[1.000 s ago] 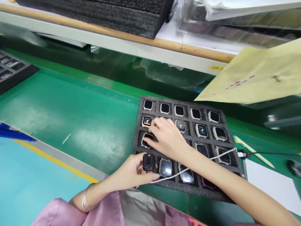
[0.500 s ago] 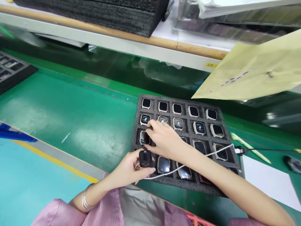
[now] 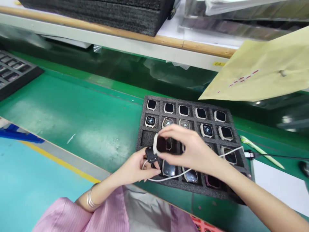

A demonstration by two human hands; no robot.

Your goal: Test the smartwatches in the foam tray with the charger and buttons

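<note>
Black foam tray (image 3: pixel 149 100) lies on the green counter (image 3: pixel 72 106). Just beside its empty third-row slot (image 3: pixel 146 138), the right hand (image 3: pixel 190 148) pinches a pale-framed smartwatch (image 3: pixel 160 144) above the tray; the left hand (image 3: pixel 135 169) grips a black charging puck (image 3: pixel 151 155) with white cable (image 3: pixel 173 178).

Nothing legible; yellow sticker (image 3: pixel 219 63) on the shelf rail (image 3: pixel 120 34) too blurred.
</note>
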